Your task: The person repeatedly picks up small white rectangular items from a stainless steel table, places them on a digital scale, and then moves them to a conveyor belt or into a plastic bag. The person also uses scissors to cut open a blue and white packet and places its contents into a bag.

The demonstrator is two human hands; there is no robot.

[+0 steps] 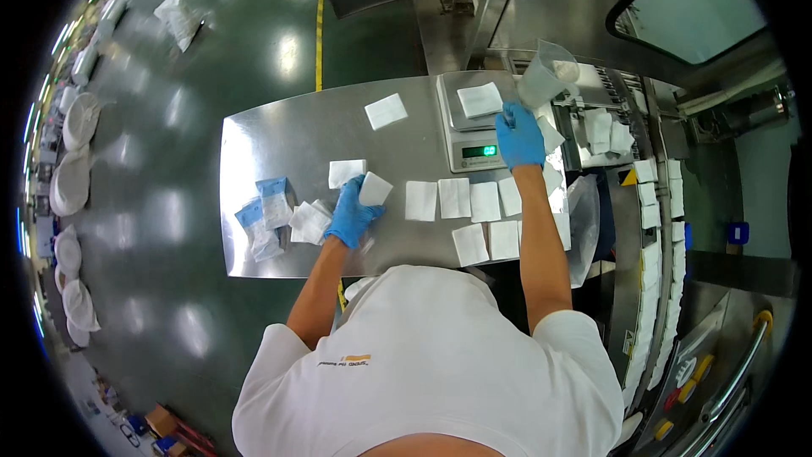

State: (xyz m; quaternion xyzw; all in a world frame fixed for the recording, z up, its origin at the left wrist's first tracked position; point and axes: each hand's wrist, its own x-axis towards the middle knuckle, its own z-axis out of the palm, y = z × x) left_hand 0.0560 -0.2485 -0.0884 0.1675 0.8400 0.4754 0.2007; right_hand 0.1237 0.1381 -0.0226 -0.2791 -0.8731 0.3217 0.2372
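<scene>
Left hand (351,215), blue-gloved: held at near left, fingers closed in a grip. Left forearm (320,292), bare: extended outward, slanted slightly right. Right hand (520,139), blue-gloved: placed farther out, fingers bent, their hold not clearly shown. Right forearm (539,241), bare: stretched toward the far side, slanted slightly left.

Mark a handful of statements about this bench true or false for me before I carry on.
1. The left grip holds a white packet. True.
2. The right grip is at the right side of the scale. True.
3. The scale's pan is bare. False: another white packet lies on it.
4. The scale's display is dark. False: green digits are lit.
5. A translucent jug is beyond the right grip. True.
</scene>
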